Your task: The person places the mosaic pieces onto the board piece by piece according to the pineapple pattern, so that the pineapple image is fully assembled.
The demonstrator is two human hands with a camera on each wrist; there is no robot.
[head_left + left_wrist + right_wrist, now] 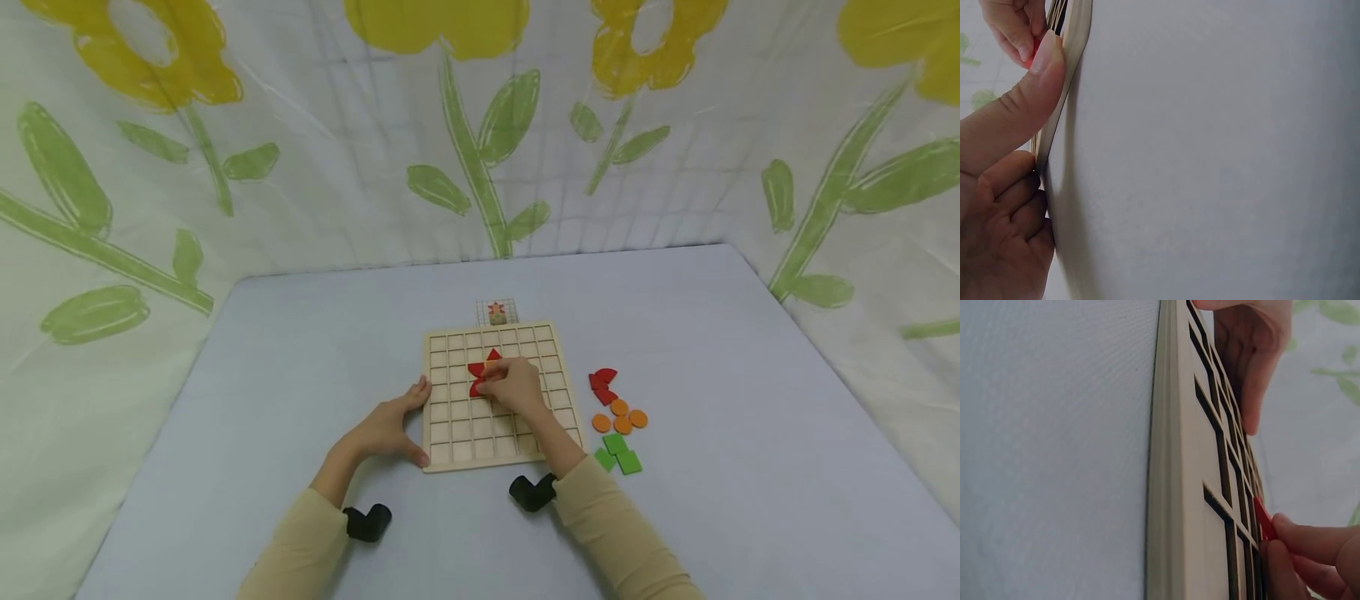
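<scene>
Clearly, the head view shows us a gridded wooden board (462, 432) on the desk (345, 333). The left hand (392, 425) sits at eight to nine o'clock of it, fingers spread loosely and touching its edge without clasping it. The right hand (517, 386) reaches in from five o'clock, its grip pinching a red piece (476, 389) slightly towards nine o'clock of the board's middle; two other red pieces (476, 368) lie at about twelve and one o'clock of that one. Loose red pieces (604, 395), orange discs (638, 418) and green tiles (629, 462) lie at three to four o'clock, off the board. The right sleeve (611, 525) is close to the green tiles, so we think a careless withdrawal could scatter them.

From the left wrist, we see the thumb overlapping the board's edge. We judge this hold light: a sideways push from the other hand could twist the board and unsettle the placed pieces.

From the right wrist, the pinched piece stands tilted at the grid, towards four o'clock in that view. Released at that slant, it might catch on a divider and flip, or land across two cells.
</scene>
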